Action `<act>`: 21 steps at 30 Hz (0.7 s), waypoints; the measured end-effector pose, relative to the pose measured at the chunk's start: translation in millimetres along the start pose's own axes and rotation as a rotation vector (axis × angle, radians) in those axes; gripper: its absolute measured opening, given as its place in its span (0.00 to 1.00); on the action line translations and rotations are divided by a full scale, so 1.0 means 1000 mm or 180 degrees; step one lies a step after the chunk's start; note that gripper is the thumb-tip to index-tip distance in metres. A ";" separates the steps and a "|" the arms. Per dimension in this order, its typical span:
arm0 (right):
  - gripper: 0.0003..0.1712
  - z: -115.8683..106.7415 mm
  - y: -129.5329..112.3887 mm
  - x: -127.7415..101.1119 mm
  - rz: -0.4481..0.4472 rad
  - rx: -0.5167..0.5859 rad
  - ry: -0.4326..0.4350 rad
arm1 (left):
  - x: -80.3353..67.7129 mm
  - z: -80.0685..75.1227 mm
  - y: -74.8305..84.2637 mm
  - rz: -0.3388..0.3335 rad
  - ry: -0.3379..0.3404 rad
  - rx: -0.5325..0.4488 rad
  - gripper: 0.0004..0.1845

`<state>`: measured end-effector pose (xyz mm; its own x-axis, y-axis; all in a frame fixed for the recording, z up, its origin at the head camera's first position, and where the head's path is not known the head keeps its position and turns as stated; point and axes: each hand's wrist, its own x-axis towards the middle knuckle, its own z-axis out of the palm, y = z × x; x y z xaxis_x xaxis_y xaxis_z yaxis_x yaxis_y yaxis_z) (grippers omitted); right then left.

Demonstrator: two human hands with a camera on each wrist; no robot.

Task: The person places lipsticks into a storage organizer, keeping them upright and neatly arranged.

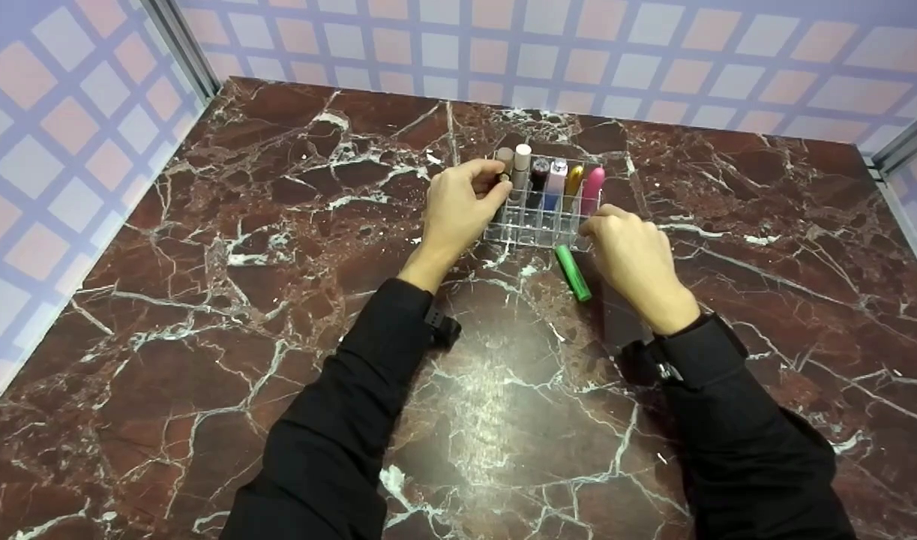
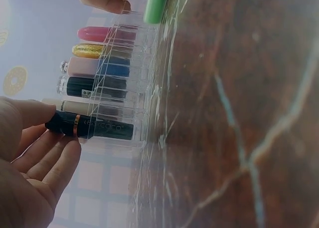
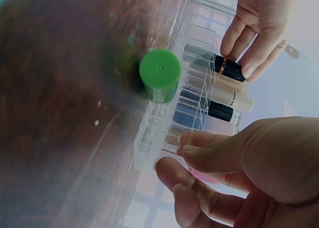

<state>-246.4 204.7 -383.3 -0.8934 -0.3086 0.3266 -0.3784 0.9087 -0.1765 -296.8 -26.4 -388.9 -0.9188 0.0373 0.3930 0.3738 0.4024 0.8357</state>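
Observation:
A clear acrylic organizer (image 1: pixel 529 229) stands on the marble table, with several lipsticks upright in its back row. My left hand (image 1: pixel 499 187) pinches a black lipstick with a gold band (image 2: pixel 99 128) between thumb and fingers, its lower part inside the cell at the organizer's left end. Beside it stand a beige tube (image 2: pixel 84 107), a black one (image 2: pixel 92 87) and further tubes. My right hand (image 1: pixel 597 217) grips the organizer's right end (image 3: pixel 149 138) between fingers and thumb, by the pink lipstick (image 1: pixel 593 187). A green tube (image 1: pixel 573 272) lies on the table just in front of the organizer.
The dark red marble table (image 1: pixel 278 300) is bordered by checkered walls at the left, back and right. The organizer's front cells (image 1: pixel 537 225) hold nothing. Black sleeves cover both forearms, which reach in from the near edge.

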 end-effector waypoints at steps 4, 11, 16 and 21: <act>0.13 -0.001 -0.001 0.000 0.0009 0.0009 -0.0010 | 0.000 -0.001 0.001 -0.0044 -0.0015 0.0031 0.13; 0.13 0.000 -0.001 0.001 0.0006 0.0026 -0.0007 | 0.001 -0.001 -0.001 -0.0073 0.0025 0.0134 0.13; 0.13 -0.001 -0.002 0.000 0.0005 0.0041 -0.0032 | 0.001 -0.001 -0.002 -0.0114 0.0044 0.0143 0.15; 0.12 -0.001 -0.002 0.000 0.0013 0.0068 -0.0047 | 0.001 -0.001 -0.002 -0.0188 0.0062 0.0071 0.16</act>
<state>-244.9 203.6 -381.7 -0.8983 -0.3093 0.3121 -0.3798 0.9037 -0.1976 -298.1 -28.1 -389.8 -0.9364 -0.0049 0.3508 0.3158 0.4237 0.8490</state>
